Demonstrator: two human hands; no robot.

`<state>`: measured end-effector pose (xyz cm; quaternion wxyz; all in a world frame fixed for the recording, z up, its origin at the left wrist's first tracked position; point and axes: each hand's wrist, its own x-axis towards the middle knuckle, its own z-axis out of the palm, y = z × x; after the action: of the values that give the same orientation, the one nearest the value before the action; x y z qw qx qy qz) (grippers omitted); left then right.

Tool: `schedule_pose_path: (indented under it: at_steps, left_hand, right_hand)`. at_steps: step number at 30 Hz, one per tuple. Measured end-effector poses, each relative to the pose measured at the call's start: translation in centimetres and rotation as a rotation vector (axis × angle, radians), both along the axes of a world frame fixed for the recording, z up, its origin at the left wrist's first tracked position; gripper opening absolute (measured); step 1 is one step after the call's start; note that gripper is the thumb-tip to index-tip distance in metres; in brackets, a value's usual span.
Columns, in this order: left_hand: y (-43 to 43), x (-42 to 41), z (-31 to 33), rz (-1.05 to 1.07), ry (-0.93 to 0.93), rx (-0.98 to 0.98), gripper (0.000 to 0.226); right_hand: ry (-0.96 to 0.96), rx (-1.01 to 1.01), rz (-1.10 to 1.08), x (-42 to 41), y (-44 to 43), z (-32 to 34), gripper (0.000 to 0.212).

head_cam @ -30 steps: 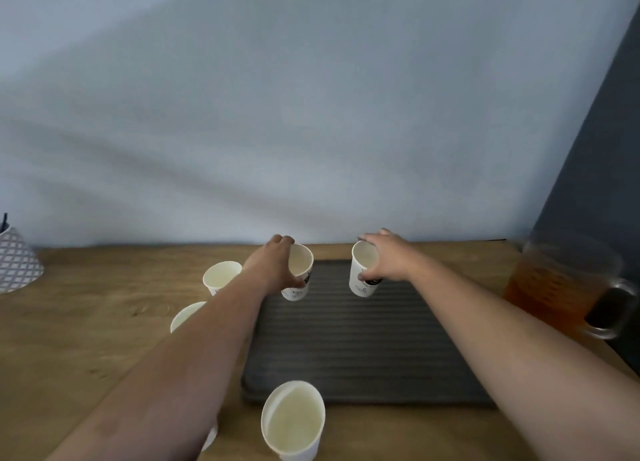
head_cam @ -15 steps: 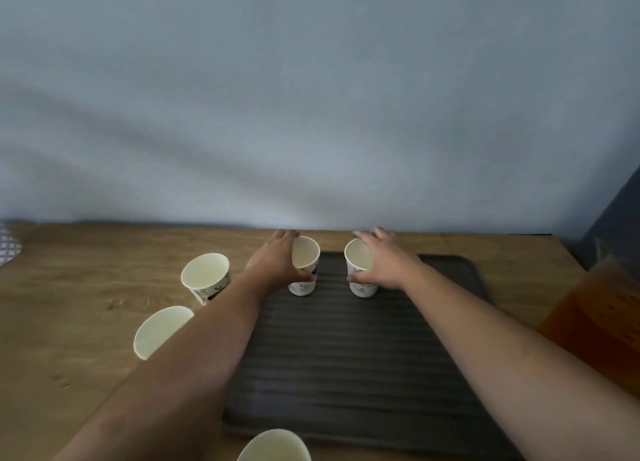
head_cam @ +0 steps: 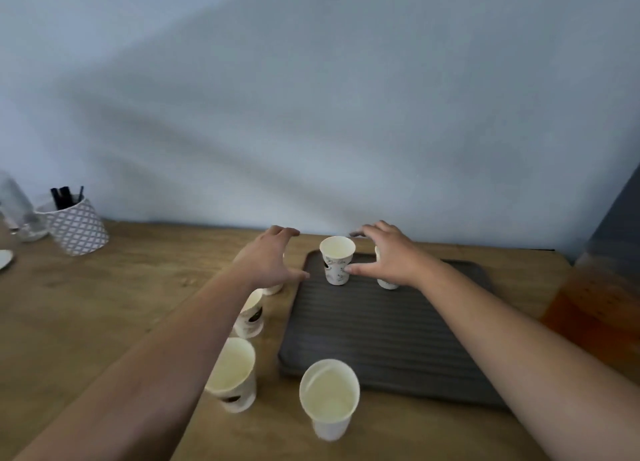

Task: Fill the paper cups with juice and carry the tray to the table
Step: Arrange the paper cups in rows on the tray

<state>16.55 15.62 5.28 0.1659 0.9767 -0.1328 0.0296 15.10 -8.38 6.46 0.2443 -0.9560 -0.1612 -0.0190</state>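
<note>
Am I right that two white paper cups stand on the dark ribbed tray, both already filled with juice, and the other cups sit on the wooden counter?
Not quite: the head view shows the white paper cup on the dark ribbed tray empty inside; the second cup is mostly hidden. The orange juice is in the clear jug. The rest holds.

The ridged tray is bare across its middle and near half — open passage. Two cups crowd its far edge; four more stand along its left and front on the worktop.
</note>
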Motion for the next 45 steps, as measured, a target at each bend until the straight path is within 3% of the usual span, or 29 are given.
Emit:
schedule_pose_path:
  at_steps: [4,9,14,24,29,36,45]
  left_hand:
    - [4.6,-5.4,0.1,0.001,0.073,-0.050,0.089]
    - [8.8,-10.7,-0.5,-0.018,0.335,-0.003,0.113]
    - [9.5,-13.2,-2.5,-0.042,0.338,0.056,0.098]
    - [8.1,-13.0,-4.2,-0.033,0.227,0.141,0.058]
    - [6.5,-11.0,-4.2,-0.074,0.191,0.024,0.025]
    - [1.1,-7.0,-1.8,-0.155,0.111,-0.180,0.021]
    - [-4.5,-2.2,-4.3,-0.112,0.132,-0.217,0.035]
  right_hand:
    - [0.163,0.017,0.154,-5.4,2.9,-0.2,0.074]
    - [0.411,-0.205,0.243,-9.1,5.6,-1.1,0.094]
    - [0.499,-0.411,0.214,-11.1,7.2,-2.5,0.102]
    - [0.401,-0.399,0.148,-12.2,6.2,-3.6,0.072]
    - [0.342,-0.270,0.096,-10.7,3.6,-2.2,0.066]
    - [0.226,-0.176,-0.070,-7.0,-3.7,1.2,0.066]
    - [0.025,-0.027,-0.382,-0.3,-11.8,-1.0,0.068]
